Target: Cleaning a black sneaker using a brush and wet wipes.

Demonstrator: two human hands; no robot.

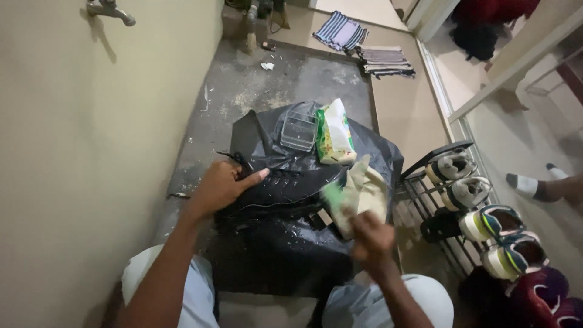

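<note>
A black lace-up shoe [285, 189] lies on a black plastic sheet [285, 249] spread on the concrete floor. My left hand [221, 185] grips the shoe at its heel end, thumb stretched over the top. My right hand [371, 237] is closed on a pale yellowish cloth [363, 193], which is blurred and sits against the shoe's toe end. A small brown block [323, 217] rests on the sheet just below the shoe. Water drops speckle the sheet near my knees.
A clear plastic tub [298, 131] and a green-and-white packet [333, 133] sit at the sheet's far end. A shoe rack [425, 200] with several sneakers stands at right. Another person's socked foot [531, 186] shows at far right. Wall with tap [109, 10] on the left; folded mats [385, 61] lie beyond.
</note>
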